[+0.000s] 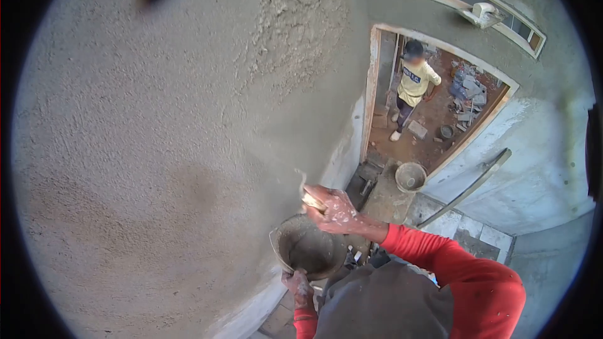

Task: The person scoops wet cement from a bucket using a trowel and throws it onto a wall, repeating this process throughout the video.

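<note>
My right hand (pixel 336 210), smeared with mortar, is closed around the handle of a trowel (pixel 306 193) and holds it against the grey plastered wall (pixel 169 150). Just below it hangs a round metal pan (pixel 306 248) with wet mortar inside. My left hand (pixel 296 285) grips the pan's lower rim. Both arms wear red sleeves. The trowel's blade is mostly hidden by my hand.
A person in a yellow shirt (pixel 414 81) stands in an open doorway (pixel 440 100) below, among rubble on reddish ground. A grey bucket (pixel 410 177) sits near the doorway. A long bent bar (pixel 468 188) leans by the right wall. Tiles lie on the floor underneath.
</note>
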The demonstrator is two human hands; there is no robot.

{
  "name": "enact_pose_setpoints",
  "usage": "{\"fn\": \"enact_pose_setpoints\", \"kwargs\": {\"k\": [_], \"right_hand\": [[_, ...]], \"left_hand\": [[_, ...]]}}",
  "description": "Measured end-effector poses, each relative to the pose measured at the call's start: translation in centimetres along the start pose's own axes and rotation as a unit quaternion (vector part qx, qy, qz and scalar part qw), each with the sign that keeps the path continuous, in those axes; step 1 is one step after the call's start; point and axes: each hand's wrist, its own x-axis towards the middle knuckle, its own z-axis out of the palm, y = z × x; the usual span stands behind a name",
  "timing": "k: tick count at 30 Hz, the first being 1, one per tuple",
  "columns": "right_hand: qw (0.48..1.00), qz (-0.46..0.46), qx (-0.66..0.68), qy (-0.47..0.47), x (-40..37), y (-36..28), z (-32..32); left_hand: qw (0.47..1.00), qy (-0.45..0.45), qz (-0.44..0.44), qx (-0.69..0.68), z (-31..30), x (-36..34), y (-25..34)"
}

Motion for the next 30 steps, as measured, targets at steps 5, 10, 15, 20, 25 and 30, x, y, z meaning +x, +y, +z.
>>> {"fn": "enact_pose_setpoints", "kwargs": {"k": [5, 10, 15, 20, 25, 30], "right_hand": [[0.925, 0.057, -0.133, -0.352, -13.3, 13.0, -0.2], [0.922, -0.022, -0.107, -0.372, -14.5, 16.1, 0.0], [0.947, 0.010, -0.172, -0.272, -15.4, 19.1, -6.0], [0.808, 0.465, 0.145, -0.331, -12.6, 11.2, -8.1], [0.754, 0.497, 0.365, -0.228, -14.5, 10.4, -9.0], [0.691, 0.476, 0.539, -0.076, -14.2, 6.9, -10.8]], "left_hand": [[0.989, -0.100, 0.035, 0.105, 4.2, 0.5, 1.3], [0.945, -0.223, 0.082, 0.225, 9.7, 2.4, 2.0], [0.933, -0.267, 0.056, 0.235, 14.8, 1.5, 4.0], [0.943, -0.295, 0.046, 0.150, 18.2, 1.1, 3.5], [0.960, -0.269, 0.002, 0.085, 19.0, 0.4, 3.3], [0.981, -0.167, -0.085, 0.042, 15.3, 2.3, -1.2]]}}
